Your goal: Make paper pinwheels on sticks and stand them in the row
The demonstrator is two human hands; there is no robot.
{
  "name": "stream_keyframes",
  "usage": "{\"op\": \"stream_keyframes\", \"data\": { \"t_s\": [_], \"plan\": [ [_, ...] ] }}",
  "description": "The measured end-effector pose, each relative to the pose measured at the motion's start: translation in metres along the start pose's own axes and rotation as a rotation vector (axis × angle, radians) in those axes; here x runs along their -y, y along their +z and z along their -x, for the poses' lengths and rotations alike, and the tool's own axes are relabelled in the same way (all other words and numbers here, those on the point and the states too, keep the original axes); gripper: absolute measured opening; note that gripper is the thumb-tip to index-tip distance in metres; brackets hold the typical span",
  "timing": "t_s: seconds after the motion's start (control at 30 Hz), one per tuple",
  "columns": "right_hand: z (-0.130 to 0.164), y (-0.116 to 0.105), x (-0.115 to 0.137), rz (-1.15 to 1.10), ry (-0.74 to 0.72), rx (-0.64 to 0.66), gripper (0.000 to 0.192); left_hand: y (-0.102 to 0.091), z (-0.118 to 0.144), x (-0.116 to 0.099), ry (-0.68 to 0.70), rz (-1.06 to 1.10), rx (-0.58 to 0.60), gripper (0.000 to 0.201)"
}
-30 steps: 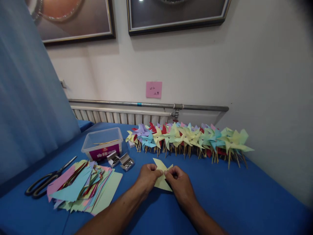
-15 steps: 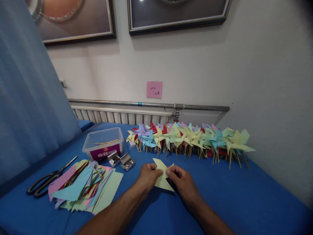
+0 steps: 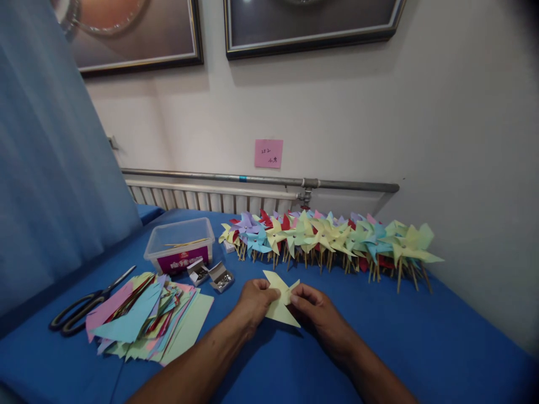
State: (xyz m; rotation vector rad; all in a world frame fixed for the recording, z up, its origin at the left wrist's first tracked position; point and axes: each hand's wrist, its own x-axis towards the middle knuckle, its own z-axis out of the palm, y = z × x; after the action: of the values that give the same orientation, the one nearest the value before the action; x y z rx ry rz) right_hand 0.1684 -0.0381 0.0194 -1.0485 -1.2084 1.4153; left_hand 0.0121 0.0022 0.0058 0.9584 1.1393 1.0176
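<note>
A pale yellow paper pinwheel blade sheet [image 3: 281, 312] is held above the blue table between both hands. My left hand [image 3: 256, 303] is closed on its left side, the thumb lying across the paper near the middle. At the right, the fingers of my right hand [image 3: 310, 303] pinch a corner that is bent inward toward the centre. Two pointed flaps stick up at the top of the sheet. The fingers under the paper are partly hidden.
Left lie a stack of cut coloured papers [image 3: 138, 322] and scissors [image 3: 90, 306]. Behind them stand a plastic tub [image 3: 181, 247] with sticks and two small open boxes [image 3: 221, 279] of metal pins. Finished pinwheels [image 3: 320, 235] line the back, below a radiator pipe [image 3: 349, 185].
The right hand has shifted slightly, and the bent corner now lies nearer the sheet's centre with more of it showing. The left hand keeps its hold. The whole view has drifted slightly.
</note>
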Motion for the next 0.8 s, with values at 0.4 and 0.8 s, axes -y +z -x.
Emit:
{"op": "stream_keyframes", "data": {
  "t_s": [0.4,0.8],
  "plan": [
    [-0.012,-0.002,-0.018,0.246,-0.049,-0.159,0.03,0.004,-0.002,0.006,0.013,0.033,0.019,0.028],
    [-0.015,0.004,-0.024,0.246,-0.049,-0.307,0.037,0.006,-0.001,0.004,0.01,-0.011,-0.036,0.025]
  ]
}}
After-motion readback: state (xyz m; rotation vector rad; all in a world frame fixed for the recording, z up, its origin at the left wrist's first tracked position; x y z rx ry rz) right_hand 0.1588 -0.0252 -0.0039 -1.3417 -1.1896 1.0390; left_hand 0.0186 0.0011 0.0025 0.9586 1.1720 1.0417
